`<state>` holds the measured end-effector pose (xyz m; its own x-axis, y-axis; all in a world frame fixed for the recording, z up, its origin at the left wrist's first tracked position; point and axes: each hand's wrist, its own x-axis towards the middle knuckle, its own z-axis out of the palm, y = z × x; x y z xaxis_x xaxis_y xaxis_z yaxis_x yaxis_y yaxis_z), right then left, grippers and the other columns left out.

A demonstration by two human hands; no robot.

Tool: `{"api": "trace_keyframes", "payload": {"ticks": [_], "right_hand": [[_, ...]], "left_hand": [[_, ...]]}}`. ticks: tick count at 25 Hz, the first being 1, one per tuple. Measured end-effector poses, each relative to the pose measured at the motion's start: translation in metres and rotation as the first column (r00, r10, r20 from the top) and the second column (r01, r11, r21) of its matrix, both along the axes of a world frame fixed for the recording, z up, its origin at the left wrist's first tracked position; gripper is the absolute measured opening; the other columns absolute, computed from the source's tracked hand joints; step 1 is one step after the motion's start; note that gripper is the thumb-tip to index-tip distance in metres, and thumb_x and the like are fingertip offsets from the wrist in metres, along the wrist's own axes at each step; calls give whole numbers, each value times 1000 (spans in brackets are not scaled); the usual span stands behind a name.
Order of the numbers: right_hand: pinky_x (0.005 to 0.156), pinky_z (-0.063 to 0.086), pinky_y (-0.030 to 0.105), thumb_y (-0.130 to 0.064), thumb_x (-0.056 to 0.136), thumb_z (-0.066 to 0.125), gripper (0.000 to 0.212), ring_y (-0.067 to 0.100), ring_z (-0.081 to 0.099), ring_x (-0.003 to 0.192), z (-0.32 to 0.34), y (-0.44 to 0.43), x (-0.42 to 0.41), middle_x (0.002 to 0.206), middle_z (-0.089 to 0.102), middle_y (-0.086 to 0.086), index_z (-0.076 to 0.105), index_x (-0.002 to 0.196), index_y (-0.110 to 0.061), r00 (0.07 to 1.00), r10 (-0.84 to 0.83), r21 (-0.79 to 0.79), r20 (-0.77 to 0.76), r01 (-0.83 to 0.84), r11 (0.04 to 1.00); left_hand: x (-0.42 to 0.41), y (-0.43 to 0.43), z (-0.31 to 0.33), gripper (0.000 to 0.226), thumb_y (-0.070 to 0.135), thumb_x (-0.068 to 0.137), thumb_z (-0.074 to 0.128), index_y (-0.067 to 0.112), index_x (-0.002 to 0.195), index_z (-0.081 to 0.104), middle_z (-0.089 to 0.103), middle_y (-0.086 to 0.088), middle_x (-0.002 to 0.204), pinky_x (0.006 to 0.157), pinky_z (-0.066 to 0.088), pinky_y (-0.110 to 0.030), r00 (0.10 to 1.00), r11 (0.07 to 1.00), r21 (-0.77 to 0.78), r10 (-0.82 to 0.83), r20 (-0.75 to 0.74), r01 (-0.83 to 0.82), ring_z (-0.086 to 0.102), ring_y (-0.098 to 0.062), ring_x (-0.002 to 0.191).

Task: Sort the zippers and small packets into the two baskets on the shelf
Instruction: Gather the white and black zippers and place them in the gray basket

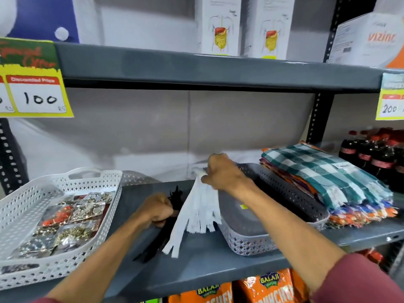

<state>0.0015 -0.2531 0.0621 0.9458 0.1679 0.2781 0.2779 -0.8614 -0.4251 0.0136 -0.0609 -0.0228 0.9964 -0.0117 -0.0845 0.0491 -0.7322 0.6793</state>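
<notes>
My right hand (220, 174) grips the top of a bunch of white zippers (197, 212), which hangs down over the left rim of the grey basket (251, 242). The grey basket looks bare inside apart from a small yellow sticker. To the left of the white bunch, my left hand (157, 209) is closed on a bunch of black zippers (160, 232) whose ends trail on the shelf. At the left stands the white basket (28, 193), holding several small clear packets (72, 219) of trinkets.
A stack of folded checked cloths (328, 178) lies right behind the grey basket. Dark soda bottles (376, 156) stand at the far right. The upper shelf (196, 68) overhangs closely, with price tags hanging from it. Snack bags (240, 290) sit on the shelf below.
</notes>
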Motion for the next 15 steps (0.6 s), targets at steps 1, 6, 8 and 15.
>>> {"api": "trace_keyframes", "payload": {"ticks": [1, 6, 8, 15], "right_hand": [[43, 43, 20, -8, 72, 66, 26, 18, 54, 45, 8, -12, 0, 57, 56, 10, 47, 54, -8, 999, -18, 16, 34, 18, 1000], [57, 57, 33, -17, 74, 68, 26, 19, 56, 45, 39, -73, 6, 56, 65, 16, 69, 79, 8, 980, -151, 136, 130, 133, 982], [61, 58, 36, -20, 75, 68, 31, 30, 61, 54, 45, -98, 14, 67, 70, 22, 70, 83, 9, 976, -186, 116, 114, 173, 978], [47, 39, 17, -24, 75, 64, 22, 20, 50, 61, -1, -143, 32, 64, 50, 4, 49, 67, -12, 949, -266, -209, -172, 229, 951]], "left_hand": [[2, 1, 4, 29, 10, 80, 73, 13, 59, 54, 48, -7, 51, 40, 39, -19, 1000, 1000, -20, 12, 25, -12, 44, -13, 33], [17, -13, 55, 15, 14, 82, 75, 1, 74, 72, 59, -4, 51, 37, 50, -19, 978, 973, -226, 96, 185, -52, 57, -11, 39], [21, -25, 75, 14, 16, 82, 75, 3, 76, 72, 61, -3, 55, 38, 50, -18, 970, 971, -236, 82, 227, -26, 60, -11, 39], [34, -91, 85, 19, 18, 80, 75, -1, 84, 76, 70, -6, 61, 39, 48, -16, 984, 980, -188, -29, 174, 62, 61, -9, 36]]}}
